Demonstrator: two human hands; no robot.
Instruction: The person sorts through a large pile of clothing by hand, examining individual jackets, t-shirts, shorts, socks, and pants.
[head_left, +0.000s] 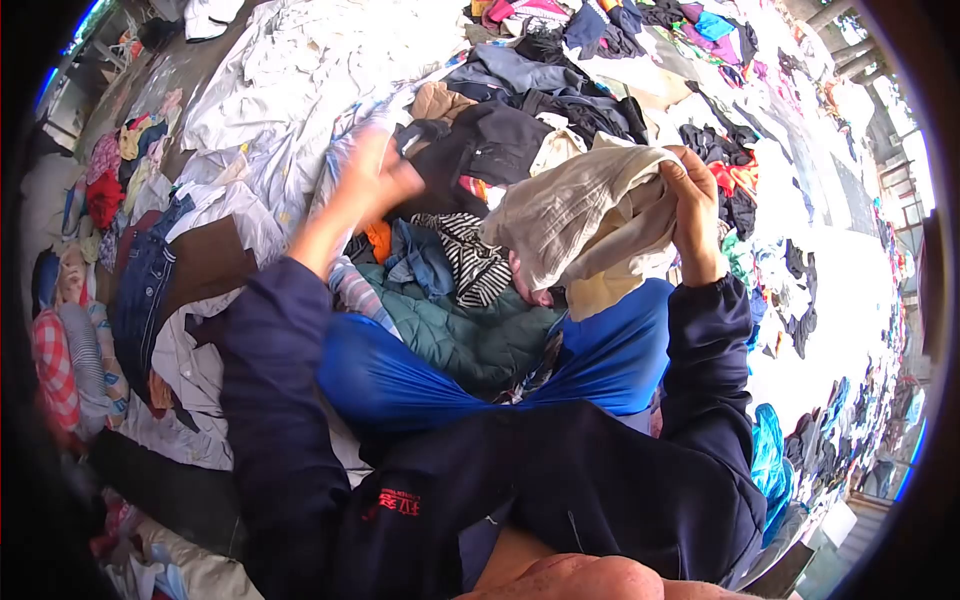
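Note:
My right hand (695, 200) is closed on the edge of a beige garment (590, 205), which hangs in folds to the left of the fingers. My left hand (375, 185) is blurred by motion, raised over the left side of the pile near a dark garment (485, 145). Below the beige garment lie a black-and-white striped garment (465, 260) and a green quilted jacket (455, 335). A piece of blue denim (420, 258) and an orange cloth (379, 241) sit between them and my left hand.
Blue cloth (390, 375) covers my legs on both sides of the quilted jacket. White sheeting (275, 90) spreads at the upper left. More clothes are heaped at the left, including jeans (145, 290) and a red-checked piece (55, 370). Black garments (715, 150) lie at the right.

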